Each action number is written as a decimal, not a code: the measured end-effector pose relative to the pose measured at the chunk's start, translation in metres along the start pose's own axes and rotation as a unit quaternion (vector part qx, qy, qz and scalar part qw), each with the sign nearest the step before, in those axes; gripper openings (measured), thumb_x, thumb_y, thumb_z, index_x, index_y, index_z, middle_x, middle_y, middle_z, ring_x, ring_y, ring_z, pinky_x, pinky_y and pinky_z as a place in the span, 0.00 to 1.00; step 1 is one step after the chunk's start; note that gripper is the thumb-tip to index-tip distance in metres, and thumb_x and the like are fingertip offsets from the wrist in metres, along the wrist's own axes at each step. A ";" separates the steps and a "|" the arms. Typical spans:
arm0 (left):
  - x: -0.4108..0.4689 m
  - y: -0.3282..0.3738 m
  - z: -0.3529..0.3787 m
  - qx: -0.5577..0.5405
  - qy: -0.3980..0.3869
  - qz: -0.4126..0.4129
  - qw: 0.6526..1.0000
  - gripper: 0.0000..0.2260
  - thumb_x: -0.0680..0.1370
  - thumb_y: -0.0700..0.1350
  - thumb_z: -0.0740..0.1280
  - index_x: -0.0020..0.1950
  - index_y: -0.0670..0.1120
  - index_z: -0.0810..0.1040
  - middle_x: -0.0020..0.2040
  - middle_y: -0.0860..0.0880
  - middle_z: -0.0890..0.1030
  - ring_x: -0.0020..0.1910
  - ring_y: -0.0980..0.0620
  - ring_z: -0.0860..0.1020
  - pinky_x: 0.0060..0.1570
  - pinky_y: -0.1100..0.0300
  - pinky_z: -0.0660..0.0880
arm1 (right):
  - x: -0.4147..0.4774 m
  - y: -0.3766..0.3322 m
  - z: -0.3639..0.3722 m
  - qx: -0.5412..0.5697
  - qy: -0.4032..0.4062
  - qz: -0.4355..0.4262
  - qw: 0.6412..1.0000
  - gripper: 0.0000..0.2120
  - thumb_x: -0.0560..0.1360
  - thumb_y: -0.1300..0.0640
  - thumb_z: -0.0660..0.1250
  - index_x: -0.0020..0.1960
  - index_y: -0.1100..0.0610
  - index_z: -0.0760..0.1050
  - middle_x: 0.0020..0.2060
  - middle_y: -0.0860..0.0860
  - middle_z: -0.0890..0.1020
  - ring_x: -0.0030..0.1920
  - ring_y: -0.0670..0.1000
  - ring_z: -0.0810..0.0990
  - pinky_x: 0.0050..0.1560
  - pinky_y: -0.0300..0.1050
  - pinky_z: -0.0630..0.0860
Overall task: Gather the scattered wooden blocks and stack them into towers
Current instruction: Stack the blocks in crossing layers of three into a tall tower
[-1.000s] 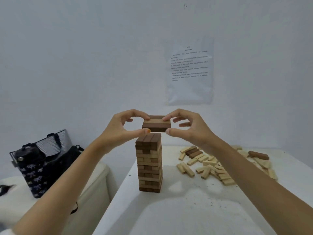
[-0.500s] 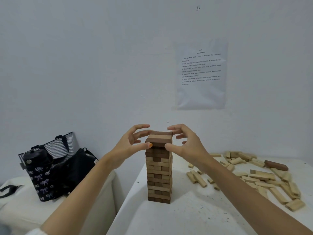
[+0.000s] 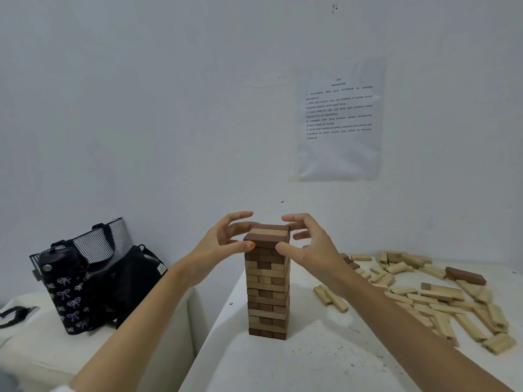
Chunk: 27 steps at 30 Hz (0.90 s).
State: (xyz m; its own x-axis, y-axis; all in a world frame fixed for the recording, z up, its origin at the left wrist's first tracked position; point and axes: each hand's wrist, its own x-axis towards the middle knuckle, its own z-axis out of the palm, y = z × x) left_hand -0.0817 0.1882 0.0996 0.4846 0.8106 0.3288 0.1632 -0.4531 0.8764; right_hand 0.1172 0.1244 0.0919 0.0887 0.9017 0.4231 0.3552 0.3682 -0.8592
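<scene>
A wooden block tower (image 3: 267, 290) of mixed dark and light layers stands near the left edge of the white table (image 3: 311, 363). Its top layer (image 3: 268, 234) of three blocks lies flat on the stack. My left hand (image 3: 223, 244) is at the layer's left side, thumb tip touching the front face, fingers spread beside and behind it. My right hand (image 3: 308, 244) mirrors it on the right, thumb on the front of the tower, fingers loosely arched over the back right corner. Several scattered blocks (image 3: 430, 298) lie on the right of the table.
One dark loose block (image 3: 465, 275) lies among the pale ones at the far right. A black patterned bag (image 3: 85, 278) sits on a lower white surface (image 3: 42, 349) to the left, across a gap. A printed sheet (image 3: 338, 120) hangs on the wall behind.
Both hands lowered the three-block layer from the air onto the tower top. Now their fingers have spread and loosened around it. The view has shifted toward the tower.
</scene>
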 end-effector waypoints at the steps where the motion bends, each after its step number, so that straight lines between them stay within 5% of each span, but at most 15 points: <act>1: 0.000 0.000 0.000 0.001 -0.001 0.002 1.000 0.26 0.70 0.46 0.70 0.68 0.56 0.69 0.61 0.56 0.80 0.60 0.59 0.77 0.54 0.65 0.70 | -0.001 0.000 0.000 0.001 0.001 0.002 1.000 0.25 0.70 0.52 0.73 0.64 0.47 0.69 0.59 0.47 0.75 0.58 0.48 0.71 0.47 0.36 0.70; 4: 0.000 -0.001 0.000 -0.004 -0.001 0.002 1.000 0.30 0.69 0.52 0.71 0.69 0.59 0.67 0.64 0.58 0.77 0.65 0.61 0.72 0.59 0.63 0.67 | -0.003 0.004 -0.001 0.007 -0.002 0.005 1.000 0.25 0.73 0.56 0.72 0.65 0.45 0.68 0.61 0.47 0.73 0.61 0.49 0.70 0.53 0.39 0.69; 8: -0.004 0.000 0.007 -0.076 0.074 -0.019 0.994 0.26 0.72 0.61 0.62 0.69 0.59 0.67 0.69 0.56 0.71 0.70 0.57 0.68 0.68 0.57 0.62 | -0.012 0.002 0.002 0.098 0.027 0.037 0.994 0.28 0.71 0.50 0.68 0.69 0.46 0.66 0.66 0.47 0.69 0.64 0.47 0.68 0.53 0.37 0.66; 10: -0.008 0.004 0.017 -0.119 0.117 -0.028 0.986 0.20 0.80 0.59 0.54 0.71 0.55 0.67 0.71 0.53 0.70 0.69 0.57 0.68 0.71 0.55 0.61 | -0.015 -0.001 0.007 0.142 0.049 0.066 0.986 0.22 0.80 0.52 0.60 0.73 0.48 0.63 0.71 0.47 0.66 0.68 0.48 0.66 0.59 0.41 0.61; 13: -0.011 0.009 0.036 -0.144 0.144 -0.075 0.976 0.25 0.81 0.60 0.47 0.74 0.51 0.66 0.72 0.53 0.70 0.70 0.54 0.67 0.75 0.52 0.55 | -0.018 -0.005 0.022 0.173 0.046 0.110 0.978 0.23 0.83 0.49 0.49 0.78 0.47 0.54 0.76 0.44 0.57 0.75 0.46 0.56 0.65 0.42 0.55; 17: -0.012 0.014 0.056 -0.188 0.144 -0.112 0.965 0.30 0.79 0.66 0.46 0.72 0.51 0.68 0.67 0.50 0.75 0.66 0.54 0.71 0.68 0.56 0.60 | -0.013 -0.011 0.044 0.197 0.045 0.150 0.968 0.28 0.81 0.38 0.44 0.79 0.44 0.43 0.78 0.42 0.49 0.77 0.45 0.50 0.77 0.50 0.49; 21: -0.011 0.016 0.065 -0.218 0.158 -0.116 0.956 0.30 0.78 0.68 0.47 0.69 0.53 0.71 0.61 0.49 0.80 0.59 0.55 0.75 0.60 0.56 0.65 | -0.008 -0.013 0.054 0.195 0.040 0.177 0.964 0.35 0.77 0.31 0.42 0.79 0.44 0.41 0.79 0.44 0.47 0.78 0.46 0.45 0.77 0.57 0.47; 27: -0.011 0.015 0.066 -0.203 0.166 -0.121 0.957 0.30 0.76 0.70 0.48 0.68 0.54 0.72 0.61 0.50 0.80 0.62 0.53 0.75 0.65 0.53 0.66 | -0.011 -0.017 0.056 0.191 0.043 0.163 0.967 0.30 0.81 0.37 0.41 0.77 0.45 0.35 0.78 0.42 0.39 0.78 0.45 0.41 0.77 0.54 0.43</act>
State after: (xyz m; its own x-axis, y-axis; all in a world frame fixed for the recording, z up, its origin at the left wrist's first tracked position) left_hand -0.0282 0.1481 0.0858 0.1632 0.9776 0.1332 -0.1432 -0.1101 0.9835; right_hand 0.0580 0.1209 0.0860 0.2200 0.9680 0.1208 -0.0730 0.1398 -0.9875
